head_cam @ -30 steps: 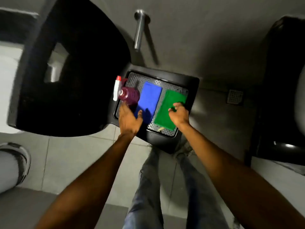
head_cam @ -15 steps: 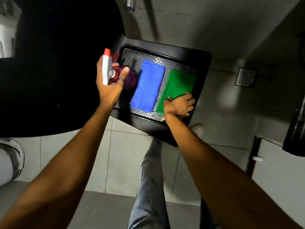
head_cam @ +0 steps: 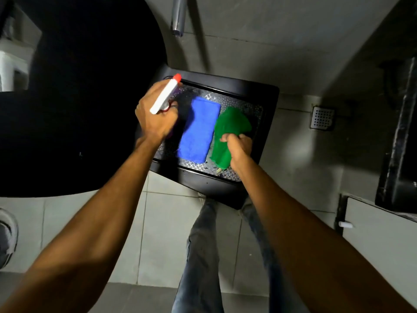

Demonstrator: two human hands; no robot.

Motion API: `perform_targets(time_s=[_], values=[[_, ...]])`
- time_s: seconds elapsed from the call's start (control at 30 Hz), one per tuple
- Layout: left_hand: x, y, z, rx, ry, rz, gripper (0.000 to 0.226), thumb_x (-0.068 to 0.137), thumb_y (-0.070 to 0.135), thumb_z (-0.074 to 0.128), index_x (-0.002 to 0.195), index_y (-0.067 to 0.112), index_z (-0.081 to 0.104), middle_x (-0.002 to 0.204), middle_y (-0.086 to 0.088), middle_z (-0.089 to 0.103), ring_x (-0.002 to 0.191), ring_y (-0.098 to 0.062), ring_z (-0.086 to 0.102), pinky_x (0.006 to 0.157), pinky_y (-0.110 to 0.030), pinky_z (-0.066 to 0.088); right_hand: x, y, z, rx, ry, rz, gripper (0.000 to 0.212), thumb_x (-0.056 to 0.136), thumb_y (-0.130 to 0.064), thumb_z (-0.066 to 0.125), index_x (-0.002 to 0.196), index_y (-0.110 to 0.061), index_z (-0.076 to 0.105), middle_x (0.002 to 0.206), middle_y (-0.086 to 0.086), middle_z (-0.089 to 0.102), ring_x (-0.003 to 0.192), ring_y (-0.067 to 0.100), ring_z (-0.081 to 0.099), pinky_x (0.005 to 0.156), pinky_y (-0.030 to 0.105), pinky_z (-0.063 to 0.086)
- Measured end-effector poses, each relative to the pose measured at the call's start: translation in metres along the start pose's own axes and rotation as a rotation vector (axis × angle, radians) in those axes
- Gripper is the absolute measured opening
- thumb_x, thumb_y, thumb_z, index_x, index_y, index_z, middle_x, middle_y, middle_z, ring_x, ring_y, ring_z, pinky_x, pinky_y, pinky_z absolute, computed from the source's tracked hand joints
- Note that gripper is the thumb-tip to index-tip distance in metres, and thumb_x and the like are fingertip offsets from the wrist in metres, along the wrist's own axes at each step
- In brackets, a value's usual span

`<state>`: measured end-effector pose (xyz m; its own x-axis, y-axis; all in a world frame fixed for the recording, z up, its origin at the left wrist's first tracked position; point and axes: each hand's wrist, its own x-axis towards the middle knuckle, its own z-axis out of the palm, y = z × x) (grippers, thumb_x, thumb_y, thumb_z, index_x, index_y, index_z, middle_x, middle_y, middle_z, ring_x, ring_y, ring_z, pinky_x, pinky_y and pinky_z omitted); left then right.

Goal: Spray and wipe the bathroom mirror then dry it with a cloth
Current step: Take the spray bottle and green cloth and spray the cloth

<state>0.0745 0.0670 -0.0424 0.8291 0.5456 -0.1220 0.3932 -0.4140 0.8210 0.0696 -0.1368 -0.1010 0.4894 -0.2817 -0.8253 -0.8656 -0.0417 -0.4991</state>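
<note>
Spray bottle (head_cam: 165, 96) sits in the left hand (head_cam: 155, 118), lifted above the left end of the black tray (head_cam: 269, 123); its white head with the red nozzle tip points up and to the right, and the bottle's body is hidden behind the fist. The left grip is wrapped tightly around the bottle's neck. Far left, a large black rounded surface (head_cam: 85, 98) fills the upper corner, too dark to make out, and its edge runs just beside the tray's left rim. At the lower left edge a grey and white object (head_cam: 6, 236) shows only in part.

Right of the left hand, the blue cloth (head_cam: 198, 129) lies folded flat on the tray's patterned metal floor, untouched, with the left wrist just beside its lower corner. Next to it the green cloth (head_cam: 228, 132) is bunched and partly raised off the tray, and the right hand (head_cam: 237, 147) has its grip closed on the cloth's lower half, covering part of it. Above the tray a metal pipe (head_cam: 178, 16) hangs down the grey wall.

Below the tray, the person's jeans (head_cam: 203, 256) stand over pale floor tiles (head_cam: 158, 233). Farther right, a square floor drain (head_cam: 322, 118) is set in the floor, well apart from the tray, and a dark fixture (head_cam: 399, 143) stands at the right edge.
</note>
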Motion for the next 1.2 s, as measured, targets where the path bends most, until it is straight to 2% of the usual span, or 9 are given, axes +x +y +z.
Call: perform_targets(time_s=[0.1, 0.17, 0.33, 0.57, 0.67, 0.77, 0.87, 1.0, 1.2], values=[[-0.007, 0.014, -0.015, -0.027, -0.023, -0.020, 0.046, 0.072, 0.016, 0.056, 0.110, 0.022, 0.081, 0.106, 0.002, 0.082, 0.101, -0.020, 0.078, 0.093, -0.046, 0.062, -0.020, -0.027, -0.021, 0.185, -0.230, 0.001, 0.047, 0.070, 0.013, 0.061, 0.117, 0.010, 0.061, 0.101, 0.022, 0.065, 0.089, 0.035, 0.064, 0.085, 0.056, 0.055], [-0.018, 0.035, -0.030, -0.075, -0.051, -0.004, 0.045, 0.072, 0.013, 0.056, 0.103, 0.035, 0.080, 0.103, 0.007, 0.082, 0.097, -0.017, 0.078, 0.092, -0.048, 0.062, -0.038, -0.052, -0.039, 0.293, -0.338, -0.052, 0.054, 0.061, 0.016, 0.055, 0.115, 0.007, 0.058, 0.096, 0.017, 0.065, 0.082, 0.033, 0.064, 0.081, 0.047, 0.055], [-0.051, 0.131, -0.066, -0.238, -0.121, 0.079, 0.065, 0.074, 0.009, 0.058, 0.108, 0.063, 0.070, 0.097, 0.035, 0.074, 0.091, 0.000, 0.069, 0.088, -0.025, 0.057, -0.108, -0.132, -0.092, 0.420, -0.435, -0.182, 0.049, 0.075, 0.029, 0.040, 0.105, -0.005, 0.058, 0.088, 0.008, 0.069, 0.080, 0.026, 0.065, 0.085, 0.045, 0.056], [-0.061, 0.303, -0.103, -0.406, -0.327, 0.309, 0.083, 0.069, -0.009, 0.053, 0.128, 0.047, 0.070, 0.093, 0.009, 0.081, 0.081, 0.008, 0.069, 0.079, -0.015, 0.055, -0.229, -0.253, -0.175, 0.712, -0.797, -0.368, 0.045, 0.087, -0.014, 0.051, 0.131, -0.008, 0.059, 0.121, 0.013, 0.068, 0.110, 0.031, 0.066, 0.111, 0.055, 0.043], [-0.059, 0.367, -0.115, -0.314, -0.438, 0.510, 0.081, 0.075, 0.002, 0.059, 0.126, 0.064, 0.063, 0.101, 0.028, 0.074, 0.081, 0.008, 0.065, 0.089, -0.027, 0.059, -0.266, -0.299, -0.195, 0.780, -0.810, -0.426, 0.038, 0.087, -0.027, 0.059, 0.118, -0.009, 0.071, 0.118, 0.012, 0.074, 0.112, 0.030, 0.069, 0.109, 0.054, 0.044], [-0.065, 0.423, -0.122, -0.292, -0.490, 0.618, 0.048, 0.086, 0.033, 0.066, 0.131, 0.047, 0.060, 0.106, 0.007, 0.075, 0.083, -0.013, 0.069, 0.089, -0.053, 0.063, -0.304, -0.338, -0.215, 0.760, -0.797, -0.573, 0.038, 0.095, -0.035, 0.052, 0.114, -0.011, 0.075, 0.120, 0.010, 0.074, 0.114, 0.028, 0.069, 0.103, 0.047, 0.052], [-0.078, 0.466, -0.130, -0.282, -0.512, 0.679, 0.049, 0.088, 0.051, 0.065, 0.136, 0.055, 0.060, 0.109, -0.007, 0.079, 0.086, -0.028, 0.077, 0.079, -0.048, 0.064, -0.331, -0.366, -0.240, 0.766, -0.798, -0.684, 0.051, 0.102, -0.046, 0.042, 0.117, -0.011, 0.075, 0.121, 0.011, 0.074, 0.110, 0.028, 0.071, 0.091, 0.041, 0.059], [-0.091, 0.510, -0.142, -0.308, -0.544, 0.692, 0.046, 0.104, 0.041, 0.059, 0.149, 0.032, 0.057, 0.100, -0.008, 0.081, 0.066, -0.025, 0.076, 0.069, -0.042, 0.065, -0.360, -0.398, -0.275, 0.763, -0.789, -0.780, 0.064, 0.099, -0.059, 0.039, 0.118, -0.010, 0.075, 0.127, 0.016, 0.070, 0.113, 0.032, 0.070, 0.088, 0.046, 0.059], [-0.101, 0.551, -0.160, -0.400, -0.679, 0.651, 0.049, 0.102, 0.047, 0.053, 0.149, 0.031, 0.055, 0.106, -0.009, 0.081, 0.056, -0.024, 0.072, 0.063, -0.036, 0.062, -0.386, -0.422, -0.317, 0.698, -0.808, -0.840, 0.069, 0.098, -0.061, 0.038, 0.124, -0.006, 0.070, 0.132, 0.020, 0.066, 0.118, 0.035, 0.067, 0.098, 0.051, 0.053]])
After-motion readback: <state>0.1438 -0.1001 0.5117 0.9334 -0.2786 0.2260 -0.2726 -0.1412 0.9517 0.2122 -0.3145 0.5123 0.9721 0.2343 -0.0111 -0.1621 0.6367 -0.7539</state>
